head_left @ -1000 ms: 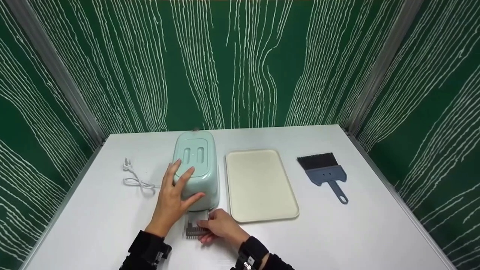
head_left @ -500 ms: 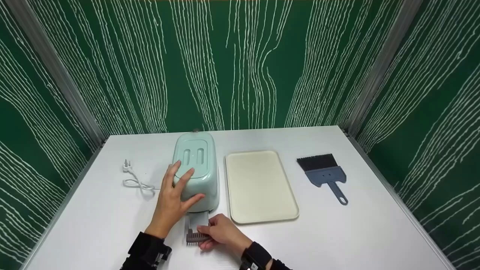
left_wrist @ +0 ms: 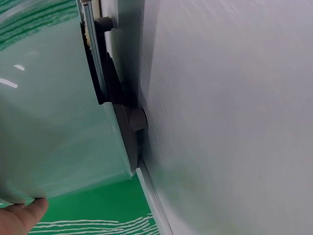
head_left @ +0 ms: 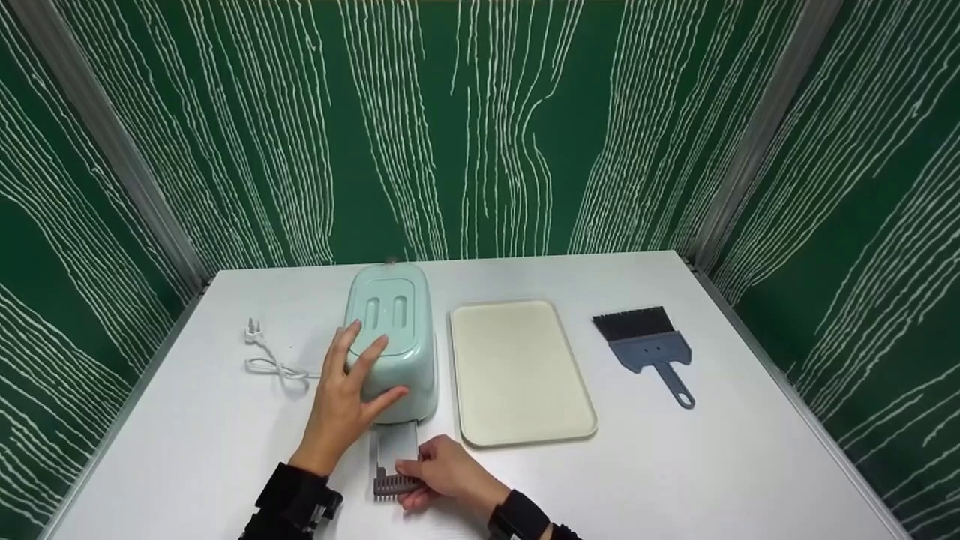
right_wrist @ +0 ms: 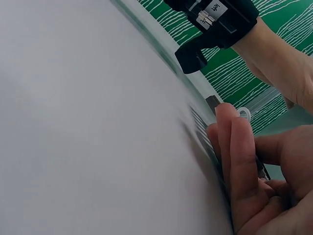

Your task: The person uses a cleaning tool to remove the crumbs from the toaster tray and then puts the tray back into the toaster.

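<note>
Head view: rests the left hand (head_left: 341, 405) on the near left of the toaster (head_left: 409, 364), thumb and fingers spread wide. With the right hand (head_left: 446, 469), pinches the ribbed handle (head_left: 390, 487) of the crumb tray (head_left: 395, 444), partly out of the toaster's near end. Just right of the toaster, a cream tray (head_left: 521, 371); well apart to the right, a brush (head_left: 649, 349), bristles away from the person. To the left, a looped cord (head_left: 281, 368) and plug (head_left: 255, 335), all on the white table (head_left: 675, 465).

Left wrist view: shows the toaster's glossy side and a dark foot (left_wrist: 138, 119) near the table, with left fingertips touching low down.

Right wrist view: shows right fingers curled close to the table, mostly hiding the crumb tray; beyond, the left wrist's black strap (right_wrist: 230, 24). Cannot tell whether the crumb tray touches the table.
</note>
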The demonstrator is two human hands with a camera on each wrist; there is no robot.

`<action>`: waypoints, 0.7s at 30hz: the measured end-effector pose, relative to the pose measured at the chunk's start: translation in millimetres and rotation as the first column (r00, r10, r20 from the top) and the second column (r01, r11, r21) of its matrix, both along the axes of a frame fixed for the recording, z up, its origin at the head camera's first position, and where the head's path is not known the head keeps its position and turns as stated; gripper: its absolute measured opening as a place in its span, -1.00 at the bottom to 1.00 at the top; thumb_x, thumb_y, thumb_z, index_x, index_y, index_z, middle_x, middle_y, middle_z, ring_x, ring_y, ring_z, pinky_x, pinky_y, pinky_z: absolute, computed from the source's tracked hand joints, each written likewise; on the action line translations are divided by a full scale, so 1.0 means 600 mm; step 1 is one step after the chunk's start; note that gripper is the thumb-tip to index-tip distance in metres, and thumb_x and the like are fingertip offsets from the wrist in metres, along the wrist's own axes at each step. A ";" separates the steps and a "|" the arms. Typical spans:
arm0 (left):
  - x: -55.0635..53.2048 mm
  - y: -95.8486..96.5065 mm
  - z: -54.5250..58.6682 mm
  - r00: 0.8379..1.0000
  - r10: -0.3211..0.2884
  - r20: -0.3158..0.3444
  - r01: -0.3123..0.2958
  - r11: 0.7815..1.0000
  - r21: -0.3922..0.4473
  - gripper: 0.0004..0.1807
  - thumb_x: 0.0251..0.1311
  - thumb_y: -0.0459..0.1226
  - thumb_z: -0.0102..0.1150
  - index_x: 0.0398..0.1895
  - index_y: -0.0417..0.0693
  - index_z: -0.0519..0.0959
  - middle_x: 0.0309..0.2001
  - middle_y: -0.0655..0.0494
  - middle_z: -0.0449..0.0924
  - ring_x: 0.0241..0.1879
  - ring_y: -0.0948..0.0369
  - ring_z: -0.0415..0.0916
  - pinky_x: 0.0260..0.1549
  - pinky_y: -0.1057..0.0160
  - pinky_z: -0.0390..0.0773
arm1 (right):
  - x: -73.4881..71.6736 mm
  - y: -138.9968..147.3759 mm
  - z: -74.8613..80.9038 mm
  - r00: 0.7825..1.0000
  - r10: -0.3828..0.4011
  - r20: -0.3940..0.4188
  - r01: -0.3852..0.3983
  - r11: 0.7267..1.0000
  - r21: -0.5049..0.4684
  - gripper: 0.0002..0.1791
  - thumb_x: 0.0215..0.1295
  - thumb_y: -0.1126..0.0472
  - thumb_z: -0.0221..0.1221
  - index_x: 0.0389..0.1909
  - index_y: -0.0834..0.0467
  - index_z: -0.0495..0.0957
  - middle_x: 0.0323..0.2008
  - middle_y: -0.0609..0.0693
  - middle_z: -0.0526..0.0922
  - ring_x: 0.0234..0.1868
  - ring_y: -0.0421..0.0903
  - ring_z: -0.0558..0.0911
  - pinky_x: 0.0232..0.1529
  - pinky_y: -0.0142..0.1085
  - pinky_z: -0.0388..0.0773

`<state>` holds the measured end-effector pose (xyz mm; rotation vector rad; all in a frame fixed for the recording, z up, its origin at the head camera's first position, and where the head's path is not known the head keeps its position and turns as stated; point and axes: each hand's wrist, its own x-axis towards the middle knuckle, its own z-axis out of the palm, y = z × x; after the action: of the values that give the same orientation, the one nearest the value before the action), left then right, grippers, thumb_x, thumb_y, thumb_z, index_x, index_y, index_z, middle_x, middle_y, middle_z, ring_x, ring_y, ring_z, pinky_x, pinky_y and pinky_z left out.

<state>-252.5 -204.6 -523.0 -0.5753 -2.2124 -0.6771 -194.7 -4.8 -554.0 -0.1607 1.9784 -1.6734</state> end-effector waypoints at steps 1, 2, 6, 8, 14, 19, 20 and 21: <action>0.000 0.000 0.000 1.000 -0.001 0.000 0.001 1.000 -0.001 -0.03 -0.05 0.04 0.68 0.51 0.21 0.47 0.58 -0.27 0.23 0.53 -0.50 0.21 0.37 -0.44 0.46 | 0.001 0.000 0.000 1.000 0.002 0.000 -0.002 1.000 0.000 -0.71 0.50 0.20 0.33 -0.44 0.24 0.60 -0.52 0.26 0.79 -0.72 -0.28 0.66 -0.63 -0.47 0.63; 0.000 0.000 0.000 1.000 -0.002 0.001 0.002 1.000 0.000 -0.03 -0.05 0.05 0.68 0.51 0.22 0.46 0.58 -0.26 0.23 0.53 -0.49 0.21 0.38 -0.43 0.46 | 0.001 0.001 0.000 1.000 0.006 -0.001 -0.006 1.000 0.002 -0.71 0.50 0.20 0.33 -0.45 0.23 0.59 -0.51 0.27 0.79 -0.72 -0.28 0.66 -0.62 -0.47 0.63; 0.000 -0.002 0.000 1.000 0.002 0.010 -0.002 1.000 -0.006 -0.03 -0.03 0.05 0.68 0.52 0.22 0.46 0.59 -0.25 0.22 0.54 -0.48 0.20 0.39 -0.42 0.45 | 0.004 0.002 -0.001 1.000 0.027 0.011 -0.027 1.000 0.007 -0.70 0.51 0.20 0.31 -0.45 0.22 0.58 -0.50 0.29 0.80 -0.72 -0.30 0.65 -0.63 -0.49 0.61; 0.002 -0.002 0.000 1.000 0.005 0.016 -0.005 1.000 -0.009 -0.03 -0.03 0.05 0.68 0.52 0.22 0.45 0.60 -0.24 0.21 0.55 -0.46 0.19 0.40 -0.42 0.45 | 0.006 0.003 -0.001 0.999 0.036 0.011 -0.037 0.999 0.016 -0.69 0.51 0.19 0.32 -0.46 0.20 0.58 -0.51 0.28 0.80 -0.72 -0.31 0.65 -0.63 -0.50 0.60; 0.002 -0.003 -0.001 1.000 0.005 0.012 -0.005 1.000 -0.016 -0.02 -0.04 0.04 0.69 0.52 0.20 0.46 0.60 -0.25 0.21 0.54 -0.45 0.21 0.39 -0.39 0.45 | 0.012 0.007 -0.003 0.994 0.042 -0.101 -0.027 0.990 0.140 -0.61 0.46 0.12 0.37 -0.59 0.11 0.54 -0.62 0.05 0.75 -0.73 -0.37 0.60 -0.54 -0.52 0.55; 0.001 -0.003 0.000 1.000 0.003 0.014 -0.003 1.000 -0.014 -0.02 -0.03 0.04 0.68 0.52 0.20 0.45 0.60 -0.26 0.21 0.54 -0.46 0.21 0.40 -0.41 0.44 | 0.016 0.010 0.000 0.995 0.052 -0.085 -0.040 0.989 0.144 -0.65 0.47 0.12 0.36 -0.54 0.12 0.59 -0.61 0.04 0.76 -0.70 -0.35 0.61 -0.52 -0.52 0.50; 0.001 -0.003 0.000 1.000 0.004 0.016 -0.004 1.000 -0.014 -0.02 -0.03 0.04 0.68 0.52 0.20 0.45 0.60 -0.26 0.21 0.54 -0.46 0.21 0.41 -0.41 0.44 | 0.017 0.010 0.000 0.996 0.052 -0.076 -0.042 0.990 0.133 -0.66 0.47 0.13 0.36 -0.53 0.14 0.60 -0.61 0.04 0.76 -0.71 -0.35 0.61 -0.54 -0.53 0.49; 0.001 -0.003 0.000 1.000 0.005 0.017 -0.005 1.000 -0.013 -0.02 -0.03 0.04 0.69 0.52 0.20 0.45 0.60 -0.26 0.21 0.54 -0.47 0.21 0.40 -0.41 0.44 | 0.018 0.010 0.000 0.997 0.053 -0.053 -0.047 0.993 0.111 -0.67 0.48 0.13 0.35 -0.51 0.15 0.60 -0.60 0.06 0.77 -0.71 -0.35 0.61 -0.57 -0.53 0.49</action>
<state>-251.8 -206.3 -523.0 -0.5719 -2.2348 -0.6678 -183.9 1.2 -554.1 -0.2170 2.0845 -1.5403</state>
